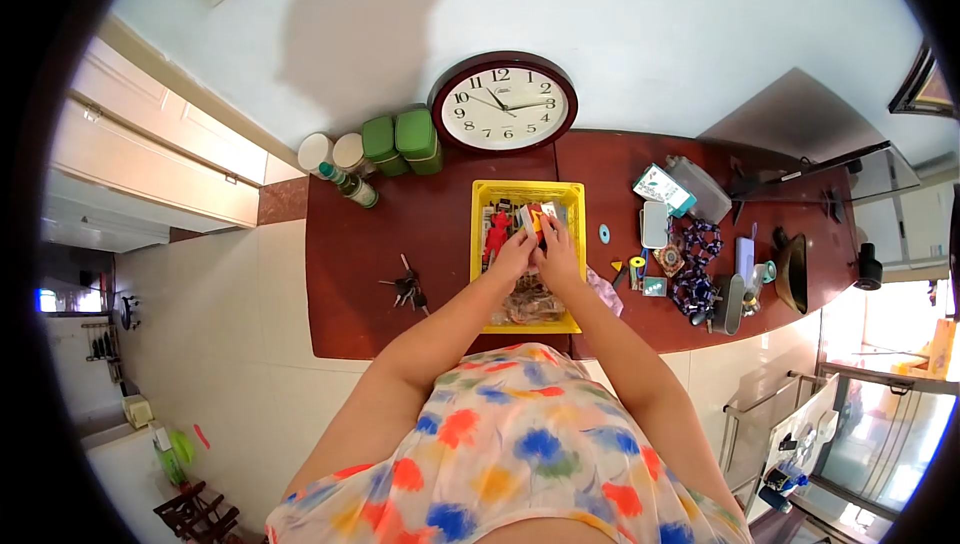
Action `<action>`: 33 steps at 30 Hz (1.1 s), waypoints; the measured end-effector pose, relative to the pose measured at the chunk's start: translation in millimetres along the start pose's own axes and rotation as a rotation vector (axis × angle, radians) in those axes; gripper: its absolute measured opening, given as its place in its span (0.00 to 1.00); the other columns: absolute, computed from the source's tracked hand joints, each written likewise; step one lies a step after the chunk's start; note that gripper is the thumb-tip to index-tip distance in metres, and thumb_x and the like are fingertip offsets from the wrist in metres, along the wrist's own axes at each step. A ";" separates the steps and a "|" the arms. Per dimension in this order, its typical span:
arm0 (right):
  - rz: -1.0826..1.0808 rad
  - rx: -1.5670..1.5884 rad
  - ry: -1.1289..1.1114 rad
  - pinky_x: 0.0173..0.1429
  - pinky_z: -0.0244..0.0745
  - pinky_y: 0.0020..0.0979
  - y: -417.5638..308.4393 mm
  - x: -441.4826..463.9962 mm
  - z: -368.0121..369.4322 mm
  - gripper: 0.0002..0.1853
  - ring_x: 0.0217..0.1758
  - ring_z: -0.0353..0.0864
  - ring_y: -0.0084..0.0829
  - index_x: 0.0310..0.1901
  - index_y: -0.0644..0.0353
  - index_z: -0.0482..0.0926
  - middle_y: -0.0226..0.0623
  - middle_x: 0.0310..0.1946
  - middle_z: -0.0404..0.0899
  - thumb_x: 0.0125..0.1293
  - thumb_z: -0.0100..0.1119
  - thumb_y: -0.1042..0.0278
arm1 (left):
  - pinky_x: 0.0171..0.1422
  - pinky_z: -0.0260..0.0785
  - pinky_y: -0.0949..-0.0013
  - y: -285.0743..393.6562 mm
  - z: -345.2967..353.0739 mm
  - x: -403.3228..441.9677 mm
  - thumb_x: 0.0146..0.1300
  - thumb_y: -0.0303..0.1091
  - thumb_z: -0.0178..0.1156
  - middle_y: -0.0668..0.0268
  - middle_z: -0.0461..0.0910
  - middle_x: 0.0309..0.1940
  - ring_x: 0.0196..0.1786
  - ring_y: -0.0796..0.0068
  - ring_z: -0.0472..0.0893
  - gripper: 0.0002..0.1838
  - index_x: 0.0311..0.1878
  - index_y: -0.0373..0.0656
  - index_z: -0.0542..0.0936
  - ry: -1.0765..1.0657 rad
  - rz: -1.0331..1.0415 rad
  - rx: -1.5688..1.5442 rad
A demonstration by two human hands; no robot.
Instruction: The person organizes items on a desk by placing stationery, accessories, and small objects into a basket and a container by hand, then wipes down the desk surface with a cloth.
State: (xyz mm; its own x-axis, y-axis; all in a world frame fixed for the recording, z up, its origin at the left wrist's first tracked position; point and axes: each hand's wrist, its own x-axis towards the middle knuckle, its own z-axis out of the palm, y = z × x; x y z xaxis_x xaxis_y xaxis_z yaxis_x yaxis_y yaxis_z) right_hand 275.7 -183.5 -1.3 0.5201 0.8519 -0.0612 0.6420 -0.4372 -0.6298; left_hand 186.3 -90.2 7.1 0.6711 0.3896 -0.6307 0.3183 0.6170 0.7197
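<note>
A yellow plastic basket (477,274) filled with small odds and ends stands on the dark red table in front of me. Both my hands are over it, close together. Between them is a small white, red and yellow packet (531,214), whose exact kind is too small to make out. My left hand (514,255) has its fingers closed at the packet's lower left. On the other side, my right hand (558,254) grips its right edge. A bright red figure-shaped item (496,231) lies in the basket left of my hands. Clear plastic-looking pieces (530,306) fill the near end.
A round wall clock (503,102) leans behind the basket. Green canisters (418,141) and a green bottle (350,187) stand back left; keys (405,286) lie nearer. To the right are a dark beaded strand (694,279), boxes (663,189), a grey case (729,304) and a monitor (815,176).
</note>
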 end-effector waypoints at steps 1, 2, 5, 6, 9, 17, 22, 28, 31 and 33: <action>-0.016 0.020 0.016 0.69 0.59 0.46 2.2 0.5 3.2 0.32 0.69 0.57 0.53 0.69 0.61 0.60 0.51 0.67 0.57 0.64 0.57 0.67 | 0.48 0.72 0.65 4.9 2.0 -5.0 0.75 0.42 0.43 0.71 0.74 0.34 0.38 0.78 0.75 0.16 0.58 0.46 0.71 -0.005 -0.046 -0.002; -0.030 0.039 0.032 0.69 0.59 0.46 6.1 -0.6 7.2 0.31 0.69 0.58 0.53 0.68 0.61 0.61 0.51 0.68 0.57 0.64 0.56 0.66 | 0.47 0.74 0.62 0.9 -0.5 -0.6 0.75 0.43 0.43 0.69 0.74 0.35 0.38 0.76 0.75 0.15 0.56 0.46 0.72 -0.015 -0.034 -0.010; -0.059 0.069 0.043 0.70 0.59 0.45 11.7 -6.3 9.2 0.28 0.68 0.59 0.53 0.67 0.62 0.63 0.52 0.67 0.59 0.66 0.54 0.66 | 0.48 0.75 0.62 -1.0 0.9 3.9 0.75 0.43 0.44 0.67 0.75 0.38 0.38 0.74 0.77 0.16 0.58 0.45 0.71 0.052 -0.064 -0.006; -0.067 0.076 0.042 0.70 0.58 0.45 12.1 -7.9 8.1 0.27 0.68 0.60 0.53 0.67 0.62 0.63 0.53 0.67 0.60 0.67 0.53 0.66 | 0.49 0.74 0.62 -1.4 1.1 5.0 0.74 0.42 0.44 0.65 0.76 0.41 0.41 0.72 0.78 0.17 0.59 0.45 0.70 0.062 -0.066 -0.003; -0.027 0.209 -0.008 0.69 0.61 0.42 14.6 -11.1 -1.7 0.25 0.68 0.62 0.50 0.66 0.62 0.63 0.51 0.66 0.63 0.69 0.51 0.65 | 0.51 0.73 0.62 -11.6 -3.6 18.9 0.73 0.42 0.45 0.60 0.76 0.49 0.48 0.67 0.79 0.22 0.64 0.42 0.66 0.093 -0.049 0.052; -0.100 -0.173 -0.033 0.62 0.70 0.39 13.4 -7.8 -27.0 0.22 0.62 0.71 0.45 0.64 0.58 0.66 0.44 0.61 0.70 0.70 0.50 0.65 | 0.59 0.68 0.59 -22.4 -3.0 48.3 0.67 0.37 0.52 0.46 0.69 0.59 0.59 0.52 0.74 0.28 0.69 0.40 0.61 0.218 0.347 0.558; -0.208 -0.260 -0.023 0.60 0.72 0.38 21.6 -5.7 -23.9 0.23 0.60 0.73 0.42 0.64 0.57 0.66 0.41 0.62 0.70 0.68 0.51 0.68 | 0.66 0.63 0.58 -11.3 -5.7 28.0 0.59 0.28 0.62 0.53 0.61 0.62 0.63 0.52 0.64 0.37 0.72 0.44 0.58 0.319 0.429 1.023; -0.279 -0.248 -0.016 0.59 0.73 0.38 26.1 -10.0 -24.4 0.22 0.58 0.74 0.41 0.62 0.57 0.68 0.39 0.62 0.69 0.66 0.52 0.71 | 0.64 0.65 0.54 -23.9 -10.7 21.3 0.58 0.26 0.61 0.55 0.61 0.61 0.63 0.49 0.61 0.35 0.70 0.44 0.62 0.251 0.505 1.118; -0.288 -0.215 -0.019 0.59 0.73 0.37 22.9 -12.5 -29.8 0.23 0.59 0.73 0.41 0.62 0.58 0.68 0.39 0.63 0.69 0.65 0.53 0.73 | 0.63 0.65 0.54 -25.5 -9.9 29.2 0.57 0.26 0.61 0.55 0.61 0.61 0.62 0.48 0.61 0.34 0.69 0.44 0.64 0.215 0.474 1.133; -0.286 -0.214 -0.018 0.59 0.73 0.37 22.8 -12.6 -27.7 0.24 0.60 0.73 0.41 0.62 0.58 0.69 0.38 0.63 0.69 0.64 0.53 0.74 | 0.63 0.65 0.53 -23.1 -12.3 35.7 0.57 0.26 0.61 0.55 0.61 0.61 0.62 0.48 0.62 0.34 0.69 0.45 0.65 0.200 0.451 1.135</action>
State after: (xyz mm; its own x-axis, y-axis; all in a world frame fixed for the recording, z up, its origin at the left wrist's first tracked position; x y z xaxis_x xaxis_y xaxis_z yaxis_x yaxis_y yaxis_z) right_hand 299.4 -212.1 6.6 0.2938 0.9526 0.0792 0.8645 -0.2295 -0.4471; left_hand 194.6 -82.2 -35.6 0.7890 0.5725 -0.2230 0.5524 -0.5024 0.6652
